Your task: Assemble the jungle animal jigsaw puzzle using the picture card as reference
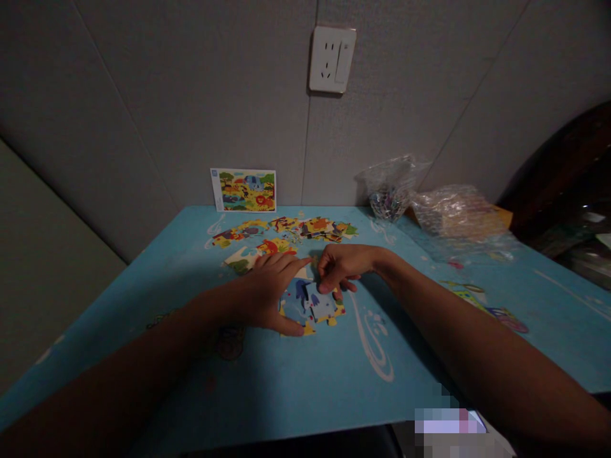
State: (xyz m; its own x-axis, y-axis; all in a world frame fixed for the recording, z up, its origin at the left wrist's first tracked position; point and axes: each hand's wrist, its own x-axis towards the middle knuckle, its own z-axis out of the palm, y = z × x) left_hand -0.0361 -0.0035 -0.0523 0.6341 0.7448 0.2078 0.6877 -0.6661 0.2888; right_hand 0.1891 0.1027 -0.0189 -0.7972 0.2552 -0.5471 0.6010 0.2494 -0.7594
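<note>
A partly joined jigsaw puzzle [294,305] with blue, yellow and elephant-like parts lies on the table in front of me. My left hand [270,289] rests at its left side, fingers stretched and thumb spread along the lower edge. From the right, my right hand [344,266] bends down with curled fingers, thumb and fingertips pinching a light blue puzzle piece [322,303] at the right of the section. Part of the puzzle is hidden under both hands. Just beyond my left fingers lie more joined pieces [275,247] with an orange-red figure.
Loose puzzle pieces [317,226] lie farther back. A picture card [248,191] leans on the wall at the back left. Crumpled clear plastic bags [451,213] and a bag with dark contents [389,194] stand back right. The blue patterned table [305,394] has its near edge below.
</note>
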